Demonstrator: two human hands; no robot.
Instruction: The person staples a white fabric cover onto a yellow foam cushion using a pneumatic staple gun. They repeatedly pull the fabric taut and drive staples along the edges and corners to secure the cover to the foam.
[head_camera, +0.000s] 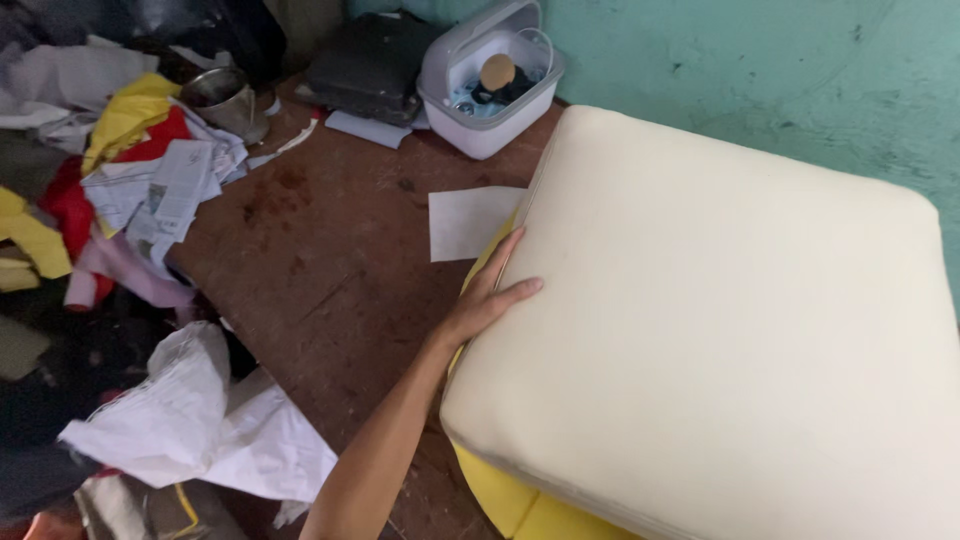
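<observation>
- Left hand (492, 292) lies flat on the near-left edge of the cream cushion (710, 330), fingers spread and extended, thumb over the top face; pressing, not gripping.
- Right hand not in view.
- Cushion rests on the brown worktop (320, 270), a corner toward the teal wall (760, 70); cream cover sits smooth over the top.
- Yellow material (510, 500) shows beneath along the near-left side, so the lower edge looks not fully covered.
- White paper sheet (470, 222) just beside the cushion's left edge.
- Farther off: white plastic container (490, 85), metal tin (222, 95), heaped fabric scraps and newspaper (150, 170), crumpled white sheeting (200, 420).
</observation>
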